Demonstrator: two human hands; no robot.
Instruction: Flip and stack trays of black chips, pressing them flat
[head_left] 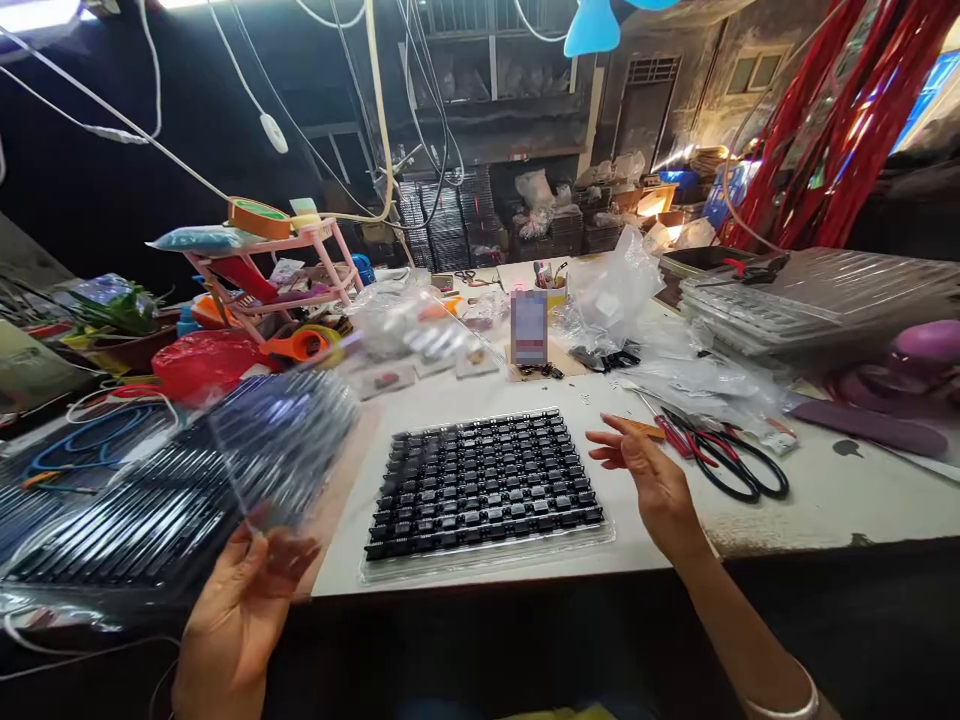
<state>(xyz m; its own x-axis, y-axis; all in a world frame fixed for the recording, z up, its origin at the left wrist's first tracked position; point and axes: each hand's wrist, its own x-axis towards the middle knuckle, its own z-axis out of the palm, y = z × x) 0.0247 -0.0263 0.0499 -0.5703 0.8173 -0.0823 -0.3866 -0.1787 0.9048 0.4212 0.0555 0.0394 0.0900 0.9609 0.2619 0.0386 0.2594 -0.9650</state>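
My left hand (244, 590) is closed on the lower edge of a clear plastic tray (281, 450), which is tilted up and smeared by motion. Behind it lie stacked trays with long black strips (142, 500). In front of me on the white table, a clear tray (495, 568) lies flat, filled with rows of small black parts (480, 480). To the right of that tray my right hand (649, 475) hovers with its fingers apart, holding nothing. Closest to it are a pair of black-handled scissors (739, 465) and red-handled pliers (679, 435).
A pink rack (300, 245) carrying a roll of tape (259, 217) stands at the back left. Stacked clear trays (795, 310) occupy the right side. A phone-like screen (529, 328), plastic bags (615, 290) and a red bag (202, 365) sit farther back. Cables hang overhead.
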